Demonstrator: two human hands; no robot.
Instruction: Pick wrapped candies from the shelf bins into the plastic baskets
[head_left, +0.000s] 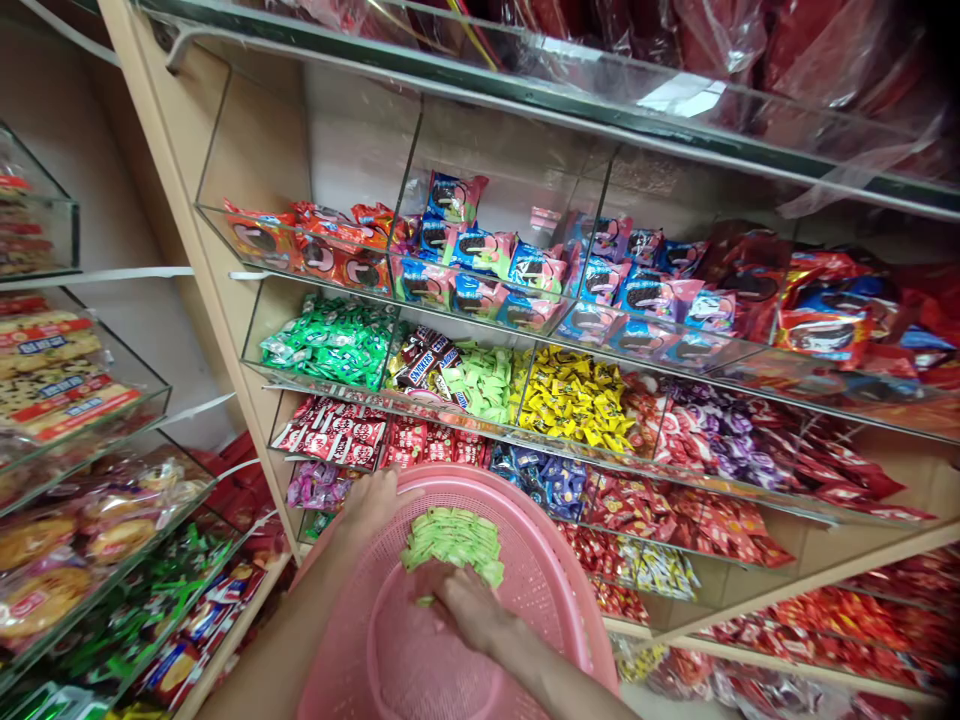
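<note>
Head view: glass shelves (480,78) of shiny, crinkled candy (577,395) stand behind a round, perforated pink plastic basket (435,670), which hides some of the lower candy. Left hand (373,505) grips its rim (581,600). Right hand (461,600) covers the near edge of flat green packets (454,538) inside; whether its blurred fingers grasp any, I cannot tell.

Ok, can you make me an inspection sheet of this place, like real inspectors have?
Surface: glass shelves split into bins.
Things in use: pink basket with pale green packets inside.
Clutter: brown bars beside more pale green packets; yellow packets to their right.
Hands: left hand on the basket's rim; right hand inside, at the packets, its grip partly hidden.
Cables: nothing seen for certain.
Surroundings: round snacks on shelves at left.
</note>
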